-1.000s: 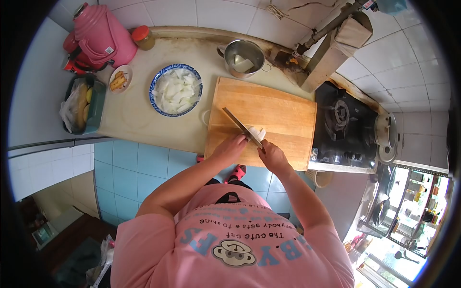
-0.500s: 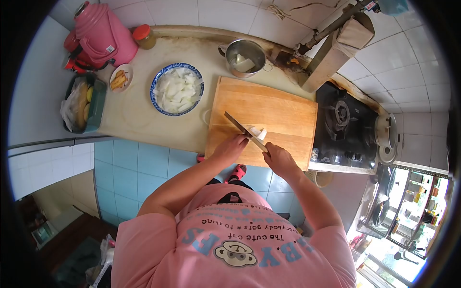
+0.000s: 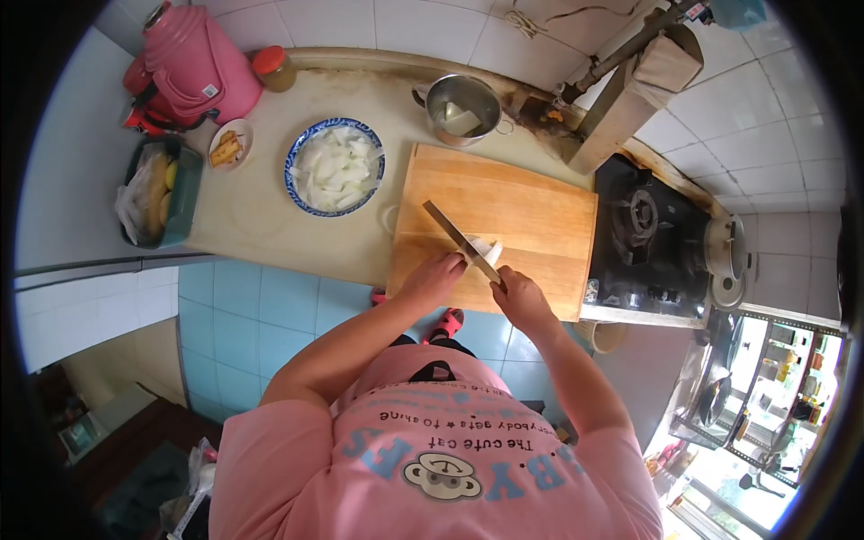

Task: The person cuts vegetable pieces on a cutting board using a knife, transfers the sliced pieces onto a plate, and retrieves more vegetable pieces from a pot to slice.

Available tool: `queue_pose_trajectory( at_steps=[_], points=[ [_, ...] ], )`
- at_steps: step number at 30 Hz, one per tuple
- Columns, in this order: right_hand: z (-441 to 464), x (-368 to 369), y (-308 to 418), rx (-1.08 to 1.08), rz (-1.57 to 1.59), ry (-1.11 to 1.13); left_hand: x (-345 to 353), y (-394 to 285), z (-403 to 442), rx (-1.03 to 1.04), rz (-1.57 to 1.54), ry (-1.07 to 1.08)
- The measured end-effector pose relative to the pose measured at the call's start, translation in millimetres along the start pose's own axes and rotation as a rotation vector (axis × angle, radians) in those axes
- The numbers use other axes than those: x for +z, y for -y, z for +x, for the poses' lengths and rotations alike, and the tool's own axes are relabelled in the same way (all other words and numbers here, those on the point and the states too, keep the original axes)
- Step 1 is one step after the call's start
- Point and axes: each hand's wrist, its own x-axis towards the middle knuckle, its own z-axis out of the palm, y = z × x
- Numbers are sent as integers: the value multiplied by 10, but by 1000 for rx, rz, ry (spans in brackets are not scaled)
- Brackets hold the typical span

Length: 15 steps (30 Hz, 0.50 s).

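Note:
My right hand (image 3: 519, 297) is closed round the handle of a kitchen knife (image 3: 454, 233). The blade slants up and left across the wooden cutting board (image 3: 522, 198). White vegetable slices (image 3: 490, 251) lie against the blade's right side. On its other side, my left hand (image 3: 438, 276) has its fingers bent and pressed together at a white vegetable piece, mostly hidden by the fingers and blade. Left of the board stands a blue-rimmed bowl (image 3: 289, 171) full of cut white vegetable pieces.
Behind the board is a metal pot (image 3: 484, 101) with pale chunks inside. A gas stove (image 3: 661, 238) adjoins the board's right side. Farther left are a small plate (image 3: 243, 131), a green bin (image 3: 184, 202), a lidded jar (image 3: 278, 75) and a pink thermos (image 3: 202, 63).
The knife has tilted slightly, its tip a little higher in view and more of the blade's face showing. Both hands stay in nearly the same place.

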Motion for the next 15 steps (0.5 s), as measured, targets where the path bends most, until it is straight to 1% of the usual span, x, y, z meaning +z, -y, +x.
queue_pose_trajectory(
  at_steps=[2,6,9,12,15],
  points=[
    [-49,-110,77,6,-35,51,14,-23,10,-32,21,19],
    [-55,-146,59,-9,-52,79,29,4,12,-17,35,27],
    [-31,-128,68,35,-65,135,25,1,-4,-17,22,36],
    [31,38,38,24,-65,112,34,-7,-1,-27,-7,6],
    [104,292,-95,-9,-53,-3,-29,-18,-4,-51,-69,36]
  ],
)
